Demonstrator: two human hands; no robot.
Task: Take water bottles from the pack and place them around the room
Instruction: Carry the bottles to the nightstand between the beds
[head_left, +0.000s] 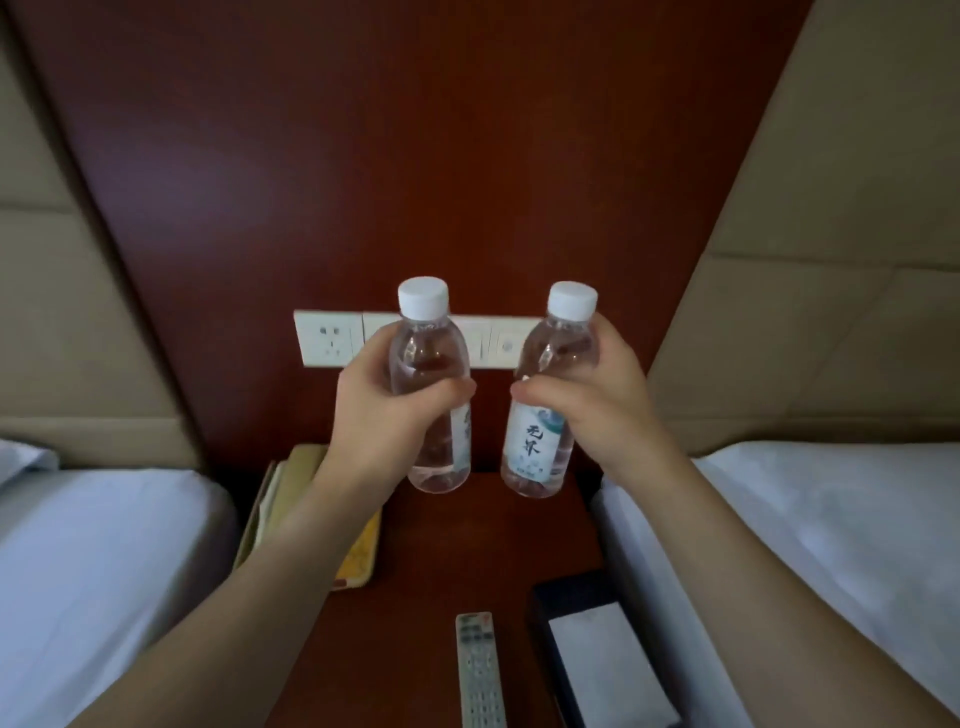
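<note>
I hold two clear water bottles with white caps side by side over a dark wooden nightstand (457, 551). My left hand (379, 410) grips the left bottle (427, 358) around its middle. My right hand (592, 400) grips the right bottle (540, 447), whose white label with dark writing faces me. Both bottles stand upright, a small gap between them, their bases at or just above the back of the nightstand top. The pack is not in view.
A remote control (479, 670) and a dark tissue box (597, 654) lie near the nightstand's front. A yellow booklet (358, 556) sits at its left. White beds (93, 571) (841, 545) flank it. A socket panel (332, 338) is on the wood wall.
</note>
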